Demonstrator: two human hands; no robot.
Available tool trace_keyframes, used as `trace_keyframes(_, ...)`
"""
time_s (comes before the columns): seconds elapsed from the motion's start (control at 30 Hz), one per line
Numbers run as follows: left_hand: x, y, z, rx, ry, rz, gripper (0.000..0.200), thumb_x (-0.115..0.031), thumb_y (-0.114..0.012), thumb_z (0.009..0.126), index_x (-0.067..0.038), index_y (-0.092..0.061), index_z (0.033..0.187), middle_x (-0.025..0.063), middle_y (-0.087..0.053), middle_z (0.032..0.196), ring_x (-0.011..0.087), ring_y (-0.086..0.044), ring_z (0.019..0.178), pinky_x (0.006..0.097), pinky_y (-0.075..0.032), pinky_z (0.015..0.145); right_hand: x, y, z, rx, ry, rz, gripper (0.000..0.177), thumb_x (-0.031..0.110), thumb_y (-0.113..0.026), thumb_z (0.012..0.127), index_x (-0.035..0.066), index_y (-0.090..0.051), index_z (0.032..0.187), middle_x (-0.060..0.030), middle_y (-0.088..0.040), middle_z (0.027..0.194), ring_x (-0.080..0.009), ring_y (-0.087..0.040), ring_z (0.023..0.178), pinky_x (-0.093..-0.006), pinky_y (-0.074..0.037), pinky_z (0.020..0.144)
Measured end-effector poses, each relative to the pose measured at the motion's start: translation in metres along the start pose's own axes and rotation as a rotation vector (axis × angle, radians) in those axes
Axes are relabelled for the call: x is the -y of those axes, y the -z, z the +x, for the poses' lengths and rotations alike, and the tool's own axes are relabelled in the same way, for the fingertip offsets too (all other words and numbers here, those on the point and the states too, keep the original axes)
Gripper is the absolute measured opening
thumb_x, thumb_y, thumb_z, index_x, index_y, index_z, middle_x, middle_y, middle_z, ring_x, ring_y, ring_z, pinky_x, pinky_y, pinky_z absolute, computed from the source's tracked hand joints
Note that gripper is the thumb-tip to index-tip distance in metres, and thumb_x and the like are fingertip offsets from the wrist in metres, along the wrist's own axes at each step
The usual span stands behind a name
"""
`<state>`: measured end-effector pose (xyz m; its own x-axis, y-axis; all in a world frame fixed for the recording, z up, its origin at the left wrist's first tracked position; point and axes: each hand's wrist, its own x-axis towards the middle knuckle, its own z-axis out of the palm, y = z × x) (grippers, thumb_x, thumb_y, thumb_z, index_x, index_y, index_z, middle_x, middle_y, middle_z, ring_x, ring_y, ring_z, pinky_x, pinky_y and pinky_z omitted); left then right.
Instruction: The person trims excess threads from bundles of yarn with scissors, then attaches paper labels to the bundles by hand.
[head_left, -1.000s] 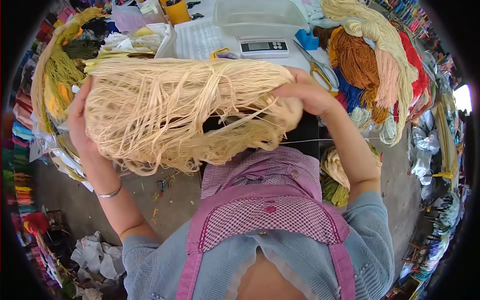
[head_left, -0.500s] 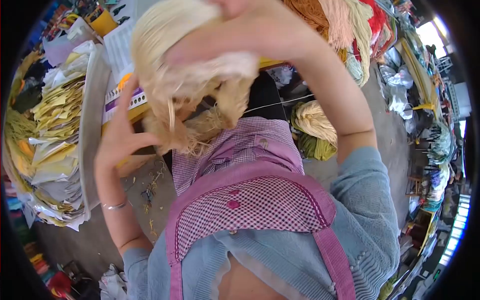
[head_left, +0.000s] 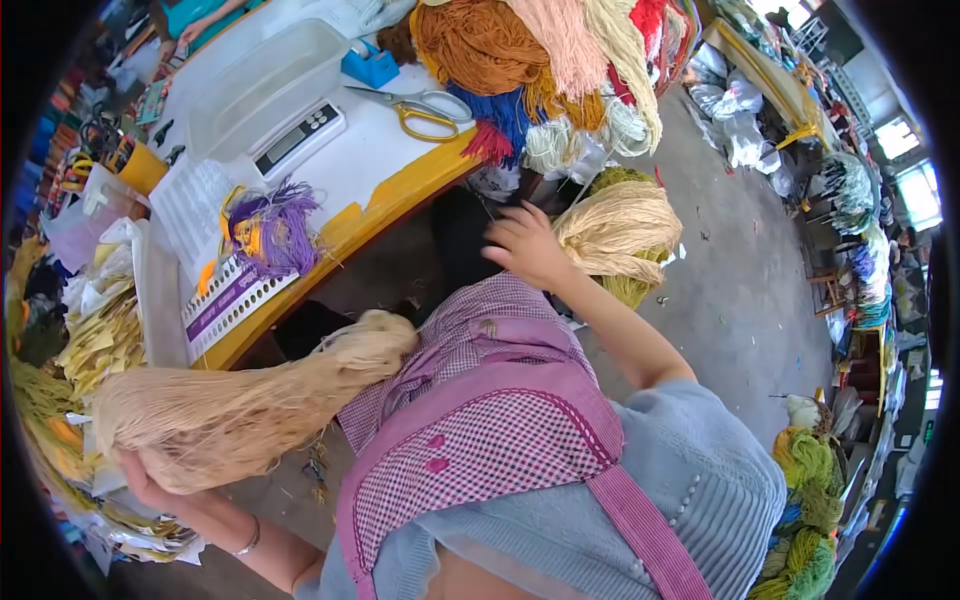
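Note:
A thick beige yarn hank (head_left: 230, 415) stretches from the far left to my lap, and my left hand (head_left: 145, 480) is closed round its left end. My right hand (head_left: 528, 245) is apart from that hank, its fingers spread and somewhat blurred. Just right of my right hand, a cream hank (head_left: 620, 228) lies over olive-green yarn (head_left: 625, 290). On the white-covered table sits a tangle of purple and orange yarn (head_left: 270, 230).
Scissors (head_left: 425, 112), a scale (head_left: 298, 138) and a plastic tray (head_left: 265, 85) stand on the table (head_left: 365, 190). Colored yarn piles (head_left: 480, 45) hang over its right end. A container (head_left: 165, 300) of papers is at left. Another person's arm (head_left: 205, 22) shows beyond.
The beige hank has come down and left with my left hand. My right hand has let go of it and moved down toward the cream hank. The view has shifted, showing more table.

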<state>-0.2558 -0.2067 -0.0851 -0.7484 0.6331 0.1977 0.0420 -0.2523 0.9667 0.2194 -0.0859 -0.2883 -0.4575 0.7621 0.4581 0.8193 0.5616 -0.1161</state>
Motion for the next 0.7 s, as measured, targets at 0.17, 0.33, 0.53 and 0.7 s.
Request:
trace_keyframes(0.17,0.001,0.036,0.033,-0.155,0.018,-0.062,0.045,-0.029,-0.047,0.097,0.003,-0.052,0.129,0.0154,-0.061,0.12,0.0275,-0.06,0.109,0.0384,-0.049,0.095,-0.021,0.015,-0.122,0.675,-0.553,-0.029,0.049,0.047,-0.047,0.094,0.006,-0.068,0.074,-0.0187,-0.066,0.08,-0.0365,-0.065,0.079,-0.0473,-0.05,0.071)
trace_keyframes(0.33,-0.009,0.021,0.027,-0.082,0.093,-0.111,0.046,-0.028,-0.049,0.095,0.006,-0.054,0.126,0.0152,-0.062,0.119,0.0237,-0.063,0.104,0.0367,-0.052,0.089,-0.048,0.007,-0.14,0.943,-0.229,0.007,0.031,0.035,-0.067,0.083,0.004,-0.069,0.086,-0.0173,-0.068,0.087,-0.0359,-0.066,0.085,-0.0467,-0.051,0.072)
trace_keyframes(0.53,-0.035,-0.036,0.034,0.628,0.21,-0.521,0.044,-0.033,-0.053,0.095,-0.002,-0.052,0.126,0.0125,-0.066,0.105,0.0206,-0.065,0.076,0.0315,-0.052,0.061,0.071,0.054,0.074,0.186,-0.217,0.786,0.038,0.02,-0.076,0.078,0.002,-0.064,0.109,-0.0138,-0.067,0.101,-0.028,-0.065,0.094,-0.0379,-0.051,0.082)
trace_keyframes(0.7,-0.042,-0.052,0.051,0.926,0.018,-0.5,0.065,-0.048,-0.046,0.096,-0.002,-0.038,0.14,0.0195,-0.057,0.124,0.0145,-0.051,0.057,0.027,-0.038,0.048,0.147,0.049,0.172,0.073,0.201,1.078,0.079,0.02,-0.083,0.068,0.003,-0.045,0.135,-0.0123,-0.056,0.127,-0.021,-0.052,0.121,-0.0327,-0.04,0.101)
